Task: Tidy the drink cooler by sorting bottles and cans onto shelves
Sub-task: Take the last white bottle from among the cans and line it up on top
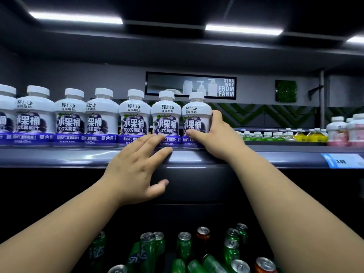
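The row of grape juice bottles (102, 119) stands upright on the top shelf (59, 157), close to its front lip, white caps up and purple labels facing out. The right hand (214, 134) grips the rightmost grape juice bottle (194, 120) at the end of that row: the thumb (192, 133) is pressed across the front of the label and the fingers (216, 115) are curled round the bottle's right side. This bottle stands upright on the shelf surface, just beside the neighbouring bottle (166, 119); whether the two touch cannot be determined. The left hand (136, 166) lies flat over the shelf lip with fingers extended and holds nothing. Its fingertips touch the lower label of the neighbouring bottle, and its thumb hangs below the lip against the dark front panel. A blue-and-white price tag (343, 160) is fixed to the lip at the right. In the compartment below, green cans (147, 251) and orange cans (265, 265) are mixed, some upright and some lying tilted. Behind the top shelf, a sign (226, 87) reads "STRAIGHT FROM FARM". Further back to the right stand small green and yellow bottles (275, 135), with pink bottles (346, 133) at the far right.
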Available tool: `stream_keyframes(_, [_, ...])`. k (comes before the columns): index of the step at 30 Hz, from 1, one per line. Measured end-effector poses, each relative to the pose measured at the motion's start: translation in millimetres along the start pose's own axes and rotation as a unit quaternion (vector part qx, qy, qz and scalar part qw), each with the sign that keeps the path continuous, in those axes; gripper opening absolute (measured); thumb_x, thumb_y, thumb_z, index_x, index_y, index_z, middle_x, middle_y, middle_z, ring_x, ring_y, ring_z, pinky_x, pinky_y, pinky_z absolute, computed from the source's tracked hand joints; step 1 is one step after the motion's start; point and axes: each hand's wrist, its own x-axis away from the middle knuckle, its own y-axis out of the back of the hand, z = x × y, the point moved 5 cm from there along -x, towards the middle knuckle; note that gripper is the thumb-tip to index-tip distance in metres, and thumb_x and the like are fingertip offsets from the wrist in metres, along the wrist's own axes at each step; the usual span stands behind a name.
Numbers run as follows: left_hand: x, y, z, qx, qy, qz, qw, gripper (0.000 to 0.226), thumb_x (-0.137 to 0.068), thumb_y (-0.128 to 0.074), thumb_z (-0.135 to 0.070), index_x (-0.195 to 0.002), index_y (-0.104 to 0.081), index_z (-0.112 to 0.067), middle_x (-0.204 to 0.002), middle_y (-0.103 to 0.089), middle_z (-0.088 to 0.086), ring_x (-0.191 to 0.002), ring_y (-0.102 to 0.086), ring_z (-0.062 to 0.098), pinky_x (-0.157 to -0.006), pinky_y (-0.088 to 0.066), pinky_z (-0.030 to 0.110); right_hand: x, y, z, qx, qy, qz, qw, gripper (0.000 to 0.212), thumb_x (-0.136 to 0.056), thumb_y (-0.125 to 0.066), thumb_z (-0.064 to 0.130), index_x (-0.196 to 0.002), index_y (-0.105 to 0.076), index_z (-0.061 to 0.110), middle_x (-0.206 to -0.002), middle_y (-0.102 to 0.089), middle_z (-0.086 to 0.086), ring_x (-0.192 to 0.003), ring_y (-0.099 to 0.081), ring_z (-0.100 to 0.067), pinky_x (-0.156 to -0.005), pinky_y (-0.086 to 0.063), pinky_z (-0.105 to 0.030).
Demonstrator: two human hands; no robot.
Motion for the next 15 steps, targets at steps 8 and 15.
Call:
stream_keyframes(8, [-0.9, -1.7, -0.5, 0.003, 0.012, -0.003, 1.000, 0.078, -0.068, -0.061, -0.061, -0.132, -0.056, -0.016, -0.147, -0.045, 0.016, -0.134, -0.043, 0.036, -0.111, -0.038, 0.048, 7.2, 0.2, 7.4, 0.101, 0.003, -0.035, 0.994, 0.098, -0.070, -0.057, 0.085, -0.130, -0.034, 0.011, -0.125, -0.064, -0.009, -0.115, -0.060, -0.033, -0.087, -0.041, -0.043])
stream_keyframes(15, [-1.9, -1.2, -1.8, 0.001, 0.015, -0.008, 1.000, 0.078, -0.070, -0.060, -0.060, -0.133, -0.053, -0.016, -0.147, -0.043, 0.017, -0.132, -0.046, 0.036, -0.109, -0.040, 0.048, 6.6, -1.4, 7.6, 0.113, -0.008, -0.028, 0.993, 0.087, -0.071, -0.055, 0.083, -0.123, -0.040, 0.014, -0.122, -0.064, -0.006, -0.115, -0.060, -0.029, -0.095, -0.043, -0.044])
